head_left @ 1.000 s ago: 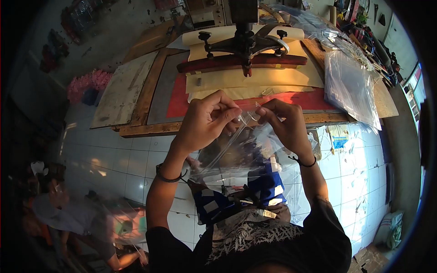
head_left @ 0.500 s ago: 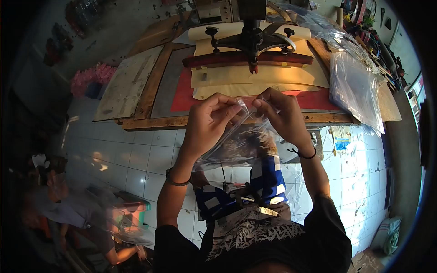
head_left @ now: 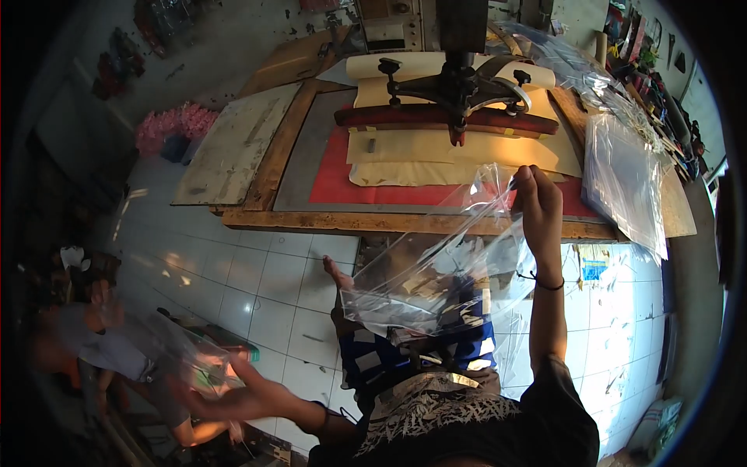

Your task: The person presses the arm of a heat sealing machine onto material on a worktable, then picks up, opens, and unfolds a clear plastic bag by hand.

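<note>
My right hand [head_left: 539, 198] is raised over the front edge of the table, its fingers pinched on the upper corner of a clear plastic bag [head_left: 436, 268]. The bag hangs slantwise above my lap, creased and shiny, its lower end out to the left. My left hand [head_left: 245, 393] is stretched out low to the left, blurred, with thumb and fingers apart. Beside it, a co-worker's piece of clear plastic [head_left: 191, 354] shows; whether my fingers touch it I cannot tell.
A press with a dark red bar [head_left: 436, 121] stands over yellow sheets [head_left: 467, 148] and a red sheet [head_left: 334, 171] on the wooden table [head_left: 327, 222]. Stacked clear plastic [head_left: 622, 171] lies at the right. A co-worker [head_left: 117, 350] sits at lower left. Pink material [head_left: 175, 124] is behind.
Both hands were together on the plastic bag at the table edge. My left hand has let go and swung down to the left; my right hand has moved right, still holding the bag.
</note>
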### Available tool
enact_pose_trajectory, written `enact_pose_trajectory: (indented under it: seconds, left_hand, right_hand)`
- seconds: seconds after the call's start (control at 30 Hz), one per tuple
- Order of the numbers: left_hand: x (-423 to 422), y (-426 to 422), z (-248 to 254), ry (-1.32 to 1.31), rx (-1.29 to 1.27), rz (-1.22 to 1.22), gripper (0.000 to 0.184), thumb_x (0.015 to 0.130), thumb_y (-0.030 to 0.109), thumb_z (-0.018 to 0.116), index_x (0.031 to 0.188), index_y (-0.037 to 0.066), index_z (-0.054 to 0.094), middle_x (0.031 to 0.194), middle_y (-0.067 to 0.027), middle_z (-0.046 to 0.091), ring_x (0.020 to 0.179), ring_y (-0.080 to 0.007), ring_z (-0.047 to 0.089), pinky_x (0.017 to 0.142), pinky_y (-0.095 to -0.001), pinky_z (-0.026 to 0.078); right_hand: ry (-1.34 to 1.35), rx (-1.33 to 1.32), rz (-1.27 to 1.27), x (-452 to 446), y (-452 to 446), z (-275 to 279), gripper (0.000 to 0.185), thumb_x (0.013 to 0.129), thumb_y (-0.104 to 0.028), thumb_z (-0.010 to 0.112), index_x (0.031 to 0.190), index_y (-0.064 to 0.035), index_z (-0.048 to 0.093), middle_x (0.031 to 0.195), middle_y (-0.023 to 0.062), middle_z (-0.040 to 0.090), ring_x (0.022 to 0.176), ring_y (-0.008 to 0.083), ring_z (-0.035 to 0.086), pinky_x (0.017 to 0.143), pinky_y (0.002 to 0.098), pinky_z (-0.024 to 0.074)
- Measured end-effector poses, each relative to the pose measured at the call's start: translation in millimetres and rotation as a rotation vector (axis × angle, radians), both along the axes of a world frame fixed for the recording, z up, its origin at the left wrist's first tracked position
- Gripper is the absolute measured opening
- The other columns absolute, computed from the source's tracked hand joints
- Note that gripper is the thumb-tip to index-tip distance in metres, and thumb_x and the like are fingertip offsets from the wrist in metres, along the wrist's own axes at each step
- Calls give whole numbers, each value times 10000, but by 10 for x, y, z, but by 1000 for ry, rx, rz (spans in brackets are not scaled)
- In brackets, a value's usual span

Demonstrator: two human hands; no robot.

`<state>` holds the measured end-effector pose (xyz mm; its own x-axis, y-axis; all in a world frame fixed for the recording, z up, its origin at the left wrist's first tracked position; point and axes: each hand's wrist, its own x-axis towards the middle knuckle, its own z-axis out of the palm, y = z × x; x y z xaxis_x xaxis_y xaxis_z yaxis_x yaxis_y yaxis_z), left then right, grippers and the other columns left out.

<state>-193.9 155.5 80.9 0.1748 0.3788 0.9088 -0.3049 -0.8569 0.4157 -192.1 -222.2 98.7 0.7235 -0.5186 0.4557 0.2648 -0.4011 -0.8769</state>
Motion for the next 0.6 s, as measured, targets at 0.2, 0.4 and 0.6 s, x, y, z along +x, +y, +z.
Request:
enact_pose_trajectory:
  seconds: [0.2, 0.4, 0.6]
  left_hand:
    - [438, 948, -203, 406, 17, 374, 569, 918, 301, 620, 1372, 29, 411, 1239, -199, 532, 1034, -266, 603, 850, -354, 522]
    - [698, 949, -148, 253, -107, -6, 247, 977, 182, 529, 1085, -23, 614, 938, -145, 662, 819, -225, 638, 735, -320, 497]
    - [1499, 47, 661, 126, 301, -249, 160, 864, -5, 566, 1014, 25, 613, 890, -128, 647, 835, -286, 621, 805, -381, 444]
  right_hand:
    - [-18, 6, 1, 41, 44, -45, 368, 1007, -296, 491, 805, -7, 597, 569, -17, 520, 529, 30, 474, 503, 199, 363]
    - [-58, -6, -55, -76, -68, -63, 338, 1012, -261, 482, 830, -3, 604, 609, -1, 540, 550, 39, 503, 529, 195, 386]
    - [-40, -61, -93, -244, -144, -45, 358, 1019, -272, 461, 838, -1, 609, 592, -2, 522, 553, 54, 516, 538, 207, 387]
